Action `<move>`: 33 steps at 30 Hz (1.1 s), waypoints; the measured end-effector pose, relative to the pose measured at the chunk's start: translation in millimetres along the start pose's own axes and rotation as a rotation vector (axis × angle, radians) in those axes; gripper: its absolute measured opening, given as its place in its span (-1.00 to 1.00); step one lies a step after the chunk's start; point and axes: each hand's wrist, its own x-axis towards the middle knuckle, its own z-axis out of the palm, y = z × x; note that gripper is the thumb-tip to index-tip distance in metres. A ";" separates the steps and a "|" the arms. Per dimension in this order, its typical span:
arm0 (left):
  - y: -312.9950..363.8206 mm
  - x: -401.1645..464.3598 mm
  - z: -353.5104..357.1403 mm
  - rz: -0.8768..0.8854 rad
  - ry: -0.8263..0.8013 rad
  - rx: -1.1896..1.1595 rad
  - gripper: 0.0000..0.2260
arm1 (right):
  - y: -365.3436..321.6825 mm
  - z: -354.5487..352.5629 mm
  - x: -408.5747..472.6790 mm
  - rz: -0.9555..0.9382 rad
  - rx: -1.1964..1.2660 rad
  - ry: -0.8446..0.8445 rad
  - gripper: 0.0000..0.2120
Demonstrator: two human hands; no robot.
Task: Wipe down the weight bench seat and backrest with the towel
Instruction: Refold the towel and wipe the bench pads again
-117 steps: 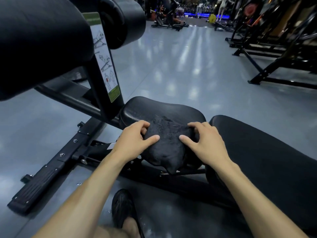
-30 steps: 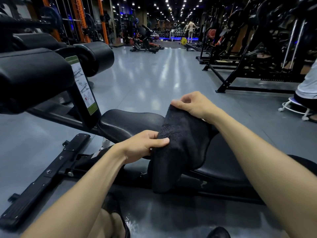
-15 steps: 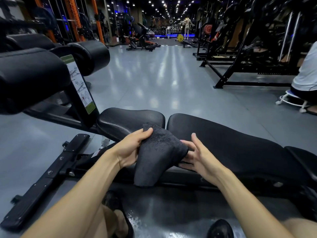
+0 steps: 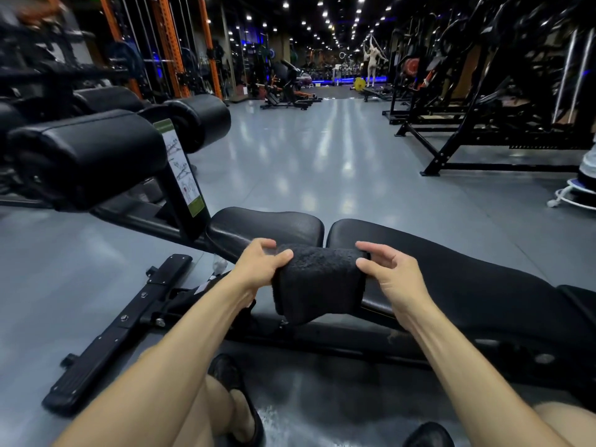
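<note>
Fig.: my left hand (image 4: 258, 266) & right hand (image 4: 392, 272) each pinch an end of the black towel (image 4: 317, 282), now refolded into a flat pad vs. bunched 0.5 s ago, held over the seat (image 4: 267, 225)/backrest (image 4: 451, 262) gap; backrest pass likely next.

The backrest (image 4: 467, 269) runs off the frame's right edge.
</note>
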 end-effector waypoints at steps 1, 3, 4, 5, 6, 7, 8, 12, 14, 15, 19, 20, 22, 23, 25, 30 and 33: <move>-0.1 0.2 -0.3 0.022 0.042 0.002 -0.62 | 0.6 -2.0 0.1 -0.002 -0.092 -0.003 -0.69; 2.7 -2.7 -0.3 0.072 -0.018 0.002 -0.61 | 1.0 -5.9 -1.2 -0.018 -0.230 -0.005 -0.66; 4.1 -5.3 -0.9 0.097 -0.071 0.041 -0.66 | 1.5 -7.8 -0.8 -0.040 -0.320 -0.007 -0.65; 4.8 -6.7 -2.2 0.113 -0.116 0.098 -0.70 | 2.0 -8.8 0.1 -0.062 -0.433 -0.016 -0.61; 5.1 -7.2 -3.5 0.123 -0.147 0.177 -0.70 | 2.3 -8.9 0.6 -0.086 -0.558 -0.032 -0.57; 1.2 -4.0 -5.6 0.135 -0.159 0.270 -0.68 | 3.9 -8.0 1.3 -0.118 -0.676 -0.047 -0.55; -2.1 -2.2 -7.4 0.136 -0.159 0.361 -0.65 | 5.6 -6.2 2.1 -0.150 -0.768 -0.059 -0.57; -27.7 6.5 -10.9 0.186 -0.147 0.691 -0.75 | 23.0 2.7 13.0 -0.198 -0.979 -0.162 -0.79; -35.3 11.3 -17.6 0.241 -0.136 0.930 -0.80 | 32.9 4.4 21.9 -0.141 -0.949 -0.292 -0.79; -40.1 16.6 -25.2 0.235 -0.165 1.019 -0.78 | 36.0 6.6 25.8 -0.106 -0.871 -0.360 -0.79; -53.5 38.7 -55.0 0.156 -0.464 0.987 -0.75 | 40.9 36.7 40.3 -0.137 -0.598 -0.480 -0.72; -54.1 42.3 -56.3 0.154 -0.511 0.848 -0.72 | 40.7 47.4 45.4 -0.174 -0.600 -0.483 -0.75; -53.8 47.8 -51.8 0.140 -0.573 0.500 -0.67 | 38.4 66.8 57.3 -0.222 -0.605 -0.491 -0.82; -54.5 52.2 -49.1 0.142 -0.580 0.390 -0.70 | 36.8 74.7 63.4 -0.237 -0.607 -0.494 -0.84; -55.9 64.0 -46.4 0.194 -0.524 0.355 -0.81 | 35.4 86.5 76.0 -0.247 -0.607 -0.489 -0.87; -50.1 111.6 -54.1 0.401 -0.163 0.828 -0.84 | 40.3 85.0 102.4 -0.203 -0.508 -0.341 -0.85; -55.3 138.0 -49.3 0.415 -0.081 1.055 -0.76 | 51.9 60.4 109.4 -0.202 -0.611 -0.195 -0.85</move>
